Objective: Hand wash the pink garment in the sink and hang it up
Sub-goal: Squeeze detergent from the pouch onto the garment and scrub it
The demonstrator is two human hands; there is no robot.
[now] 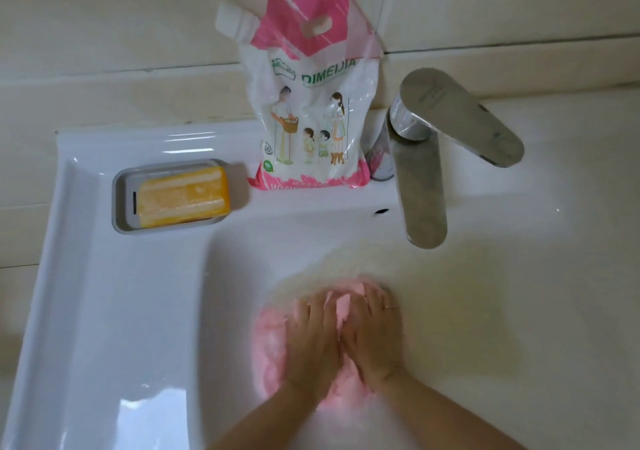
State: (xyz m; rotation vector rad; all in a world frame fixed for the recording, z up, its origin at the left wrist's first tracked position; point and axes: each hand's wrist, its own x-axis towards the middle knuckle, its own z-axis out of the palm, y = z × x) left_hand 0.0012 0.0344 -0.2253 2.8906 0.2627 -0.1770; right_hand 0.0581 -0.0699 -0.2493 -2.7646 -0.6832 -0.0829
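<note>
I'm watching from far off, going L to R. The white sink (86, 276) fills most of the pic. On its back-left ledge sits a gray dish (119, 203) w/ a yellow soap (183, 195) bar lying in it. Next to the dish, a pink & white bag (311, 110) stands up vs. the wall, w/ a white cap (235, 21) at its top-left corner.

Down in the bowl, near the front, lies the pink garment (272, 342), all bunched up. Both hands are on top of it, side by side & touching. The left hand (313, 337) has its fingers spread out, not curled, & pushes down on the cloth. The right hand (375, 331) lies on the cloth too, w/ a ring (389, 307) on one finger. It's blurry, so I can't tell if it grabs or just pushes.

Just R of the bag is the shiny tap (420, 179). Its spout reaches out over the bowl & its lever (464, 117) points to the R.
</note>
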